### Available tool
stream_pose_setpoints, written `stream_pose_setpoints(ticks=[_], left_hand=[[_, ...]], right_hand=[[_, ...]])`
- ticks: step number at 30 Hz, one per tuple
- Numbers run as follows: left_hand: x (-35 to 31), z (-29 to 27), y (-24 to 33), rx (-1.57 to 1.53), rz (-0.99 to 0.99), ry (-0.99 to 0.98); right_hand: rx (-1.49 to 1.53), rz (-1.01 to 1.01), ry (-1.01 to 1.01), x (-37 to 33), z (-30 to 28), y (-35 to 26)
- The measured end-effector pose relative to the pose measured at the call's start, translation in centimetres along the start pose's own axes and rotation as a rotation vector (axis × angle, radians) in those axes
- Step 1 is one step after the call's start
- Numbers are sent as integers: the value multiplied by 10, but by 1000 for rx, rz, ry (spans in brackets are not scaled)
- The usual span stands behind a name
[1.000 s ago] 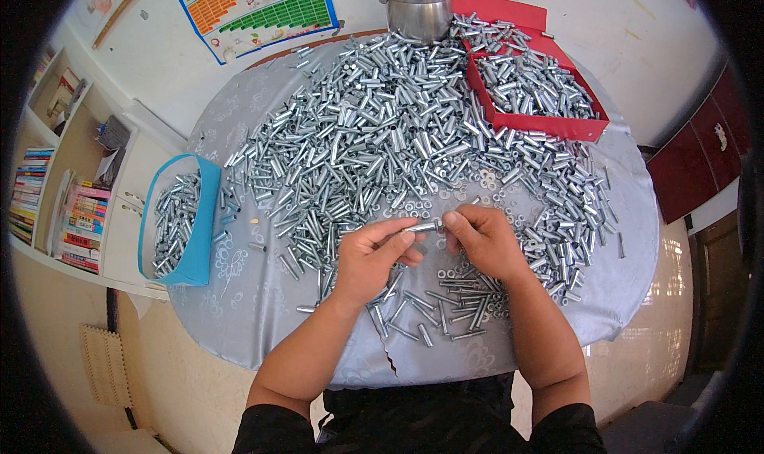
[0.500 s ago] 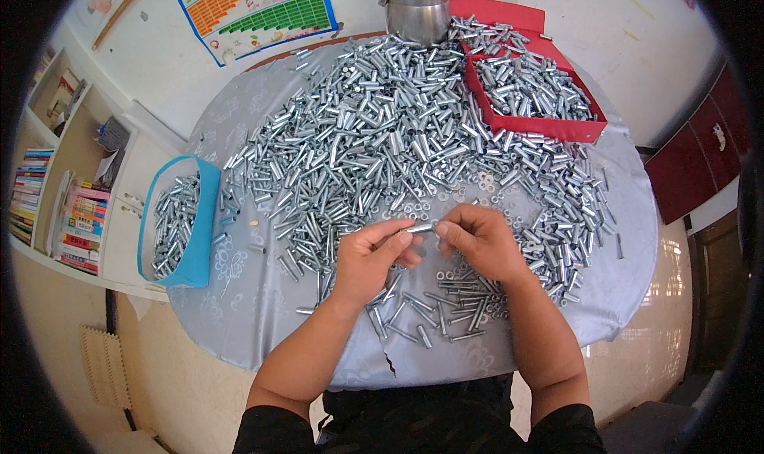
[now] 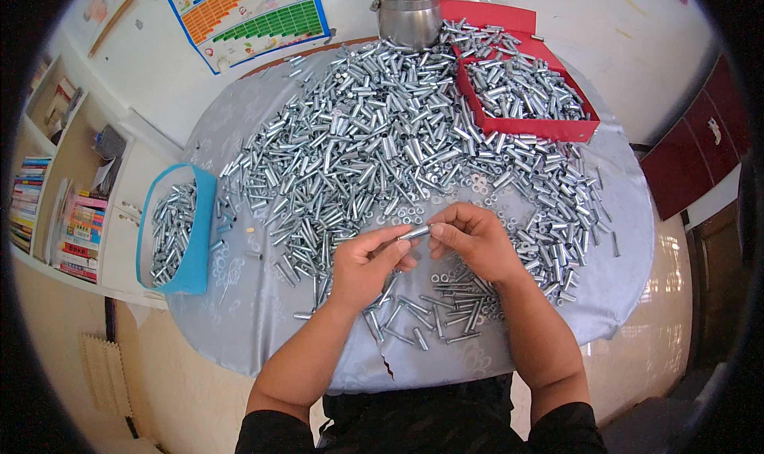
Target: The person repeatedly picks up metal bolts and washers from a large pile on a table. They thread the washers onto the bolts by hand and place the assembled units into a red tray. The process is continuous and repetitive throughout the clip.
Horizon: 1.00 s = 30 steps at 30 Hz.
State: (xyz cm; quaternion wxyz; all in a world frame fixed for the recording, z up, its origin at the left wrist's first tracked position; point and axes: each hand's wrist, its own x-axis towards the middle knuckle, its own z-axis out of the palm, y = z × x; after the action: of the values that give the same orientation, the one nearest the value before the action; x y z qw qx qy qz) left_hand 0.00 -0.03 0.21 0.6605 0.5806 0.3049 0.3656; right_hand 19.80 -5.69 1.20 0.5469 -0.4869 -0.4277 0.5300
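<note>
Over the near middle of the table, a short shiny expansion bolt [image 3: 415,233] lies level between my two hands. My left hand [image 3: 360,271] pinches one end with thumb and fingers. At the other end my right hand [image 3: 476,243] has its thumb and forefinger closed on the tip, which they partly hide. Just below the hands lie loose bolts [image 3: 465,303] with long shanks. Small nuts [image 3: 410,215] and washers [image 3: 479,183] are scattered beyond them. A large heap of metal sleeves and bolts [image 3: 358,136] covers the far side.
A blue fabric bin [image 3: 205,231] with metal pieces stands at the left edge of the table. At the back right is an open red box [image 3: 541,128] filled with more of them. Behind the heap stands a steel pot [image 3: 409,16]. The grey tablecloth [image 3: 263,327] has a tear near the front.
Both hands stay together on the expansion bolt, which is now tilted slightly more, its right end higher. The whole view has shifted slightly.
</note>
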Motion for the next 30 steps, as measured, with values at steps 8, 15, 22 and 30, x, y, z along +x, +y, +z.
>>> stream_pose_setpoints(ticks=[8, 15, 22, 30], left_hand=[[2, 0, 2, 6, 60, 275], [2, -1, 2, 8, 84, 291], [2, -5, 0, 20, 107, 309], [6, -9, 3, -42, 139, 372]], right_hand=[[-124, 95, 22, -5, -34, -19], [439, -397, 351, 10, -40, -19], [322, -238, 394, 10, -38, -8], [127, -230, 477, 10, -42, -1]])
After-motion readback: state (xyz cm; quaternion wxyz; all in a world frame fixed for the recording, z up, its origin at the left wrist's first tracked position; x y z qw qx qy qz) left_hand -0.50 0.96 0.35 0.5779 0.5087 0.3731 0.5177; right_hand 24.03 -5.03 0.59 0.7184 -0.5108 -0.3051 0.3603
